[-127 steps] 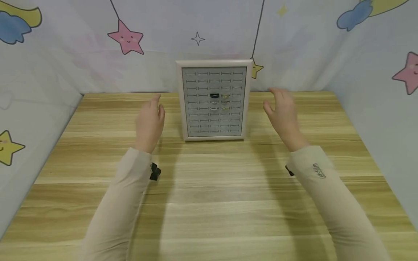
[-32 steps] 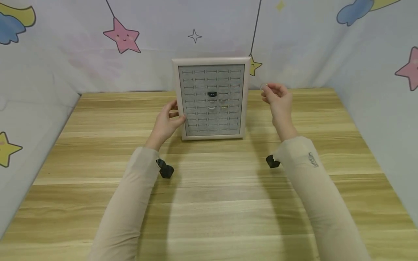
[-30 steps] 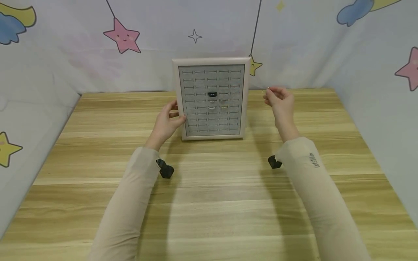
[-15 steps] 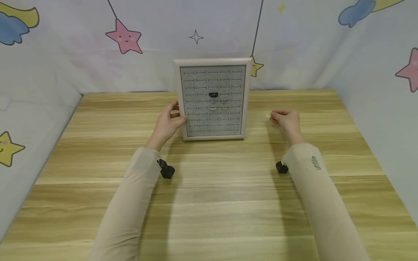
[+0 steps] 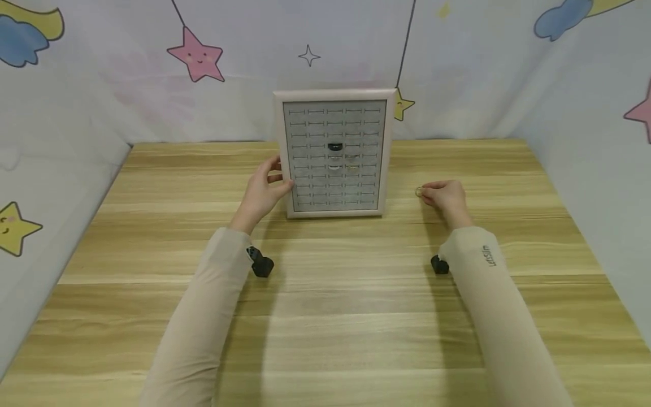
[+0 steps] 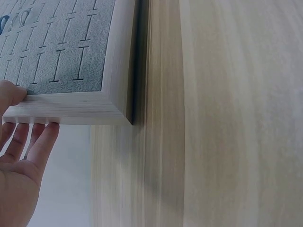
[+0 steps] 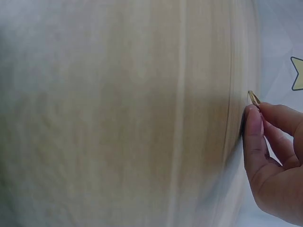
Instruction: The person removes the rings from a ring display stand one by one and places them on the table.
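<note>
A ring display board point(image 5: 337, 95) with a pale frame and slotted grey felt stands upright at the back middle of the table. My left hand point(image 5: 261, 189) grips its left edge, thumb on the front and fingers against the outer side, as the left wrist view also shows. A thin gold-coloured ring point(image 7: 254, 98) is pinched between thumb and fingertips of my right hand point(image 5: 446, 199), low over the table to the right of the board. In the felt sit a wide black ring point(image 5: 335, 147) and several thin silver and gold rings point(image 5: 352, 167).
The wood-grain table point(image 5: 325, 316) runs back to a pale cloth point(image 5: 244, 107) printed with stars and clouds, which also hangs at both sides. A black wrist camera point(image 5: 261, 267) juts below the left sleeve, another black camera point(image 5: 439, 265) below the right one.
My left hand has taken hold of the board's edge. A gold ring has left the board's upper right spot; my right hand has carried it rightward, then down toward the table.
</note>
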`<state>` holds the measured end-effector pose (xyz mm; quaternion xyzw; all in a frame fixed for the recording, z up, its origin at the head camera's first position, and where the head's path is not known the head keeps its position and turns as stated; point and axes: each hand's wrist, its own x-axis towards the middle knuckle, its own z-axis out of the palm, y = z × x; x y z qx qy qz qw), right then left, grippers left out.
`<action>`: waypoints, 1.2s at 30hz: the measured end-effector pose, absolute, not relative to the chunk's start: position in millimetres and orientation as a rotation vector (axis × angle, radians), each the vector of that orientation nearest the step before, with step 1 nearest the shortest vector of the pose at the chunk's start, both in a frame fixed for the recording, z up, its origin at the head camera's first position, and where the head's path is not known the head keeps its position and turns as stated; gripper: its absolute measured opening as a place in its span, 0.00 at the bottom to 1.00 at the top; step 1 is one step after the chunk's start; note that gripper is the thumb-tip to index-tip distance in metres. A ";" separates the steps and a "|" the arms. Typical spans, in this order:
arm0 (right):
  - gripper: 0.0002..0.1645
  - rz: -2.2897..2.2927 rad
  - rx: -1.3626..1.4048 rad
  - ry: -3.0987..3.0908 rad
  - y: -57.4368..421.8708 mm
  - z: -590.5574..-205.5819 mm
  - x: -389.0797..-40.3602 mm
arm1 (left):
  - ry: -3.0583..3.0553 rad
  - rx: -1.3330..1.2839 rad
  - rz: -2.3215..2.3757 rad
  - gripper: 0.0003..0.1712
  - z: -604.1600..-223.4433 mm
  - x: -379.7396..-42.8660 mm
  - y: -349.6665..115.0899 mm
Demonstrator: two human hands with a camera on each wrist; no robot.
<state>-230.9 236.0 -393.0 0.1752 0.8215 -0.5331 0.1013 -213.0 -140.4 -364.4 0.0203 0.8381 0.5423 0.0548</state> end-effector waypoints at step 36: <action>0.17 -1.858 0.263 2.780 187.0 -318.9 -226.4 | 2.551 0.052 1.618 0.41 -362.7 -213.0 -140.3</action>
